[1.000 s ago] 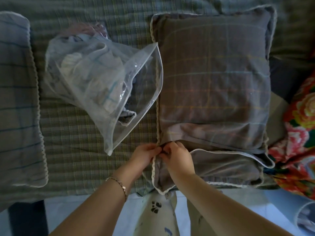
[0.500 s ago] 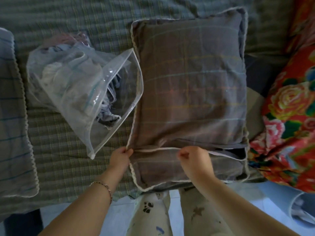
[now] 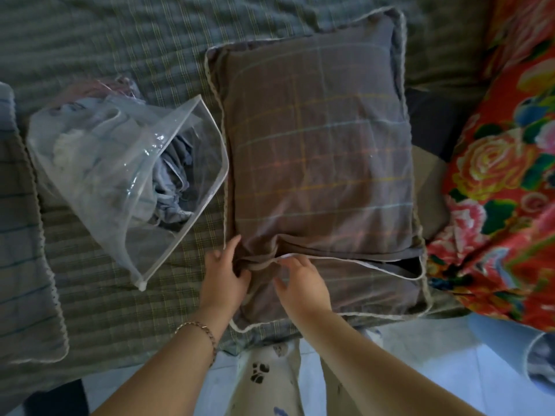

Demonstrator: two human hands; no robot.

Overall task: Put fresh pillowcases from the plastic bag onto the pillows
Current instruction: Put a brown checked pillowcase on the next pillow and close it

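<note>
Pillowcase point(image 3: 318, 163) in brown plaid with pale trim, stuffed full, lies on the checked bedspread point(image 3: 99, 283) and stretches away from both hands. The left hand point(image 3: 223, 274) grips bunched fabric at the near left corner of the flap opening, fingers dug into the fold. Just right of it, the right hand point(image 3: 300, 280) lies on the flap point(image 3: 360, 286) with bent fingertips at the white trim; whether it pinches, I cannot tell. Left of the grip and farther off sits the plastic bag point(image 3: 99, 175), mouth open, holding folded cloth. A floral blanket point(image 3: 495, 181) lies well to the right.
</note>
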